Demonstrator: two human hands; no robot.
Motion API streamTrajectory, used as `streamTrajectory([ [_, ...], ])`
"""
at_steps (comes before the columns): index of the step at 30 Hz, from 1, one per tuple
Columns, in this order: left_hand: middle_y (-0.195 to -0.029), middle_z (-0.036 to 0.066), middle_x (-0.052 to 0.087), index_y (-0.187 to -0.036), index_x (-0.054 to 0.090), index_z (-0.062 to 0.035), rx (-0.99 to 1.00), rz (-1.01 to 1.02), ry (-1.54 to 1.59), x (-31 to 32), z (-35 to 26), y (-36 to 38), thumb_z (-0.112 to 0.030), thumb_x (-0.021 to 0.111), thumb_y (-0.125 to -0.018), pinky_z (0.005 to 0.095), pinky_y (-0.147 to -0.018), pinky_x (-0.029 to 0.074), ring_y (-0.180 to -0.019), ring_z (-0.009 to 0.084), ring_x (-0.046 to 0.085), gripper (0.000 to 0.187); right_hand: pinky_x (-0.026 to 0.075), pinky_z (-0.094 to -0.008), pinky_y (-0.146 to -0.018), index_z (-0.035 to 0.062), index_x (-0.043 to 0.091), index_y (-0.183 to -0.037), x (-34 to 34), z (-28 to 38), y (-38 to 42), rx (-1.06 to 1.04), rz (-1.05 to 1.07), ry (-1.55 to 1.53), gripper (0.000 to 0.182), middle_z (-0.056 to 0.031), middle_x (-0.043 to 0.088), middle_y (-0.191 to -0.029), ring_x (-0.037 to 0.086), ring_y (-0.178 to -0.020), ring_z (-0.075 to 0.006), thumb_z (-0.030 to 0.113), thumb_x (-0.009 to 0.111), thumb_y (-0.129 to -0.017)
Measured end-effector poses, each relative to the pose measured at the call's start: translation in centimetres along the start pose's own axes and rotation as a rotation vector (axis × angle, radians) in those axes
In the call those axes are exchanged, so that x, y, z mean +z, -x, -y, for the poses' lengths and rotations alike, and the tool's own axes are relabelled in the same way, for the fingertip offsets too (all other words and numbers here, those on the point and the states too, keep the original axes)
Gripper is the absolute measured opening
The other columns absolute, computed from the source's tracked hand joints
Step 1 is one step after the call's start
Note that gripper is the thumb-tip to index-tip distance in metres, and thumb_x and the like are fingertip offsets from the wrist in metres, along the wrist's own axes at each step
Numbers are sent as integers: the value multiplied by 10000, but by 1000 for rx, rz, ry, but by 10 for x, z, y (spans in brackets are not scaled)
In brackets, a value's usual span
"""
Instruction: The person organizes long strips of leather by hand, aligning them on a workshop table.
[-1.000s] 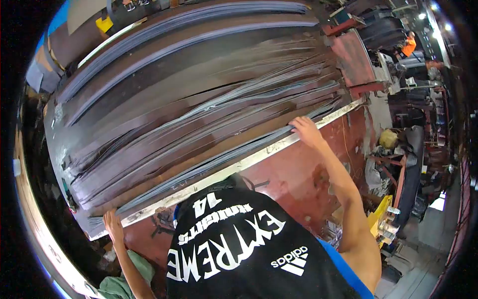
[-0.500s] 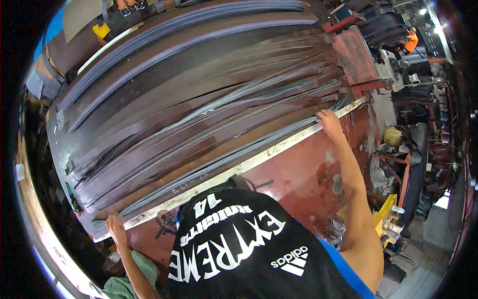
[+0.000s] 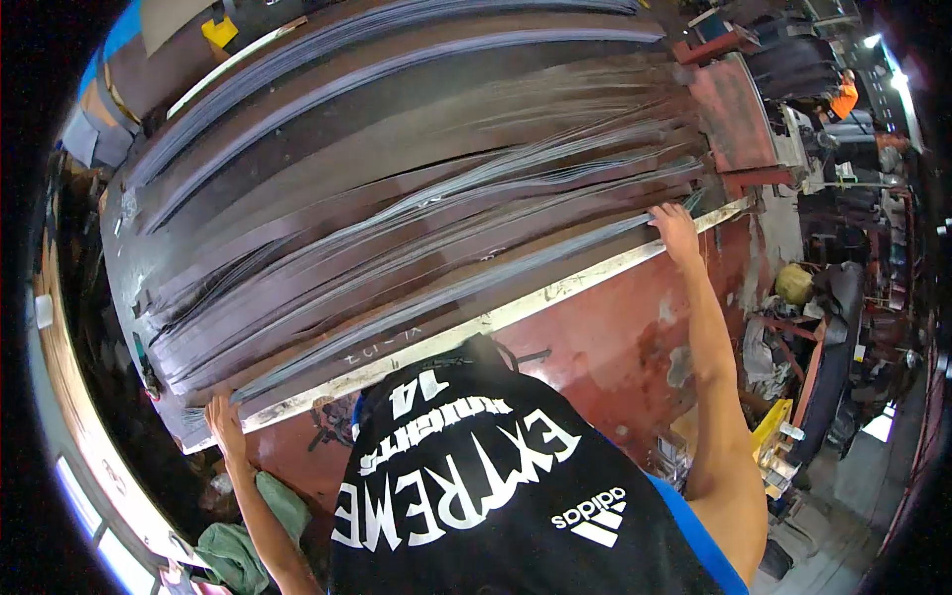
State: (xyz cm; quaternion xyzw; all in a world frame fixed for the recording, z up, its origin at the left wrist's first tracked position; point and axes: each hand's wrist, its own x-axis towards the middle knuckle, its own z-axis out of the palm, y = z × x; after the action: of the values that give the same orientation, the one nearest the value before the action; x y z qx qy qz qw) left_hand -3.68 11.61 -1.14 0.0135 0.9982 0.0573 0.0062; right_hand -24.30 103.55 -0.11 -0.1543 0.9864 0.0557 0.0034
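Note:
A long bundle of thin grey strips lies along the near side of a dark table-like surface, just inside its pale edge. My right hand is closed on the bundle close to its right end, fingers over the top. At the far left, my left hand has its fingers curled at the other end of the same strips. Loose strip ends fan out past both hands. Beneath the bundle, a dark brown sheet carries chalk-like marks.
More strips in long stacks lie farther back. A pale edge borders the surface above a red panel. At the right end stands a red metal block. A person in orange is in the distance.
The view has shifted a little, so the surface sits slightly higher and to the right. Both hands remain at the bundle's two ends, and its strips look more drawn together.

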Motion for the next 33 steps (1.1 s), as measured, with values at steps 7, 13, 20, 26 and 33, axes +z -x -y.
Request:
streamTrajectory([
  [7,-949,182,556,-1085,601,1,-15,10,3,4,0,2,-90,602,-864,479,-914,402,-951,387,526,239,378,-478,-1063,52,546,-1208,17,1,8,138,59,90,421,-191,550,-1202,487,-1202,-423,259,665,-862],
  [13,-974,181,565,-1109,600,-13,-32,-45,-39,2,-9,4,-71,600,-841,489,-960,390,-984,385,528,274,409,-468,-1038,84,533,-1246,13,49,-4,23,78,-26,441,-164,542,-1204,487,-1208,-409,260,666,-864],
  [20,-1050,148,595,-1126,602,-36,-45,-36,-68,7,-2,8,-147,639,-877,482,-1013,365,-1061,347,537,275,444,-429,-1003,109,592,-1186,-4,73,-7,-104,-19,-93,374,-87,589,-1112,531,-1159,-343,215,676,-837],
  [26,-1050,136,600,-1140,606,-49,-61,-91,-77,4,1,13,-126,648,-867,471,-1007,366,-1046,334,549,287,465,-428,-955,99,618,-1120,6,49,6,-18,34,-118,301,-110,590,-1068,554,-1110,-342,181,670,-835],
  [33,-1057,139,606,-1136,611,-51,-68,-80,-98,3,10,15,-101,655,-854,459,-980,376,-1035,333,557,289,461,-476,-931,76,617,-1051,9,22,11,43,33,-84,235,-140,593,-1082,553,-1081,-397,176,659,-843],
])
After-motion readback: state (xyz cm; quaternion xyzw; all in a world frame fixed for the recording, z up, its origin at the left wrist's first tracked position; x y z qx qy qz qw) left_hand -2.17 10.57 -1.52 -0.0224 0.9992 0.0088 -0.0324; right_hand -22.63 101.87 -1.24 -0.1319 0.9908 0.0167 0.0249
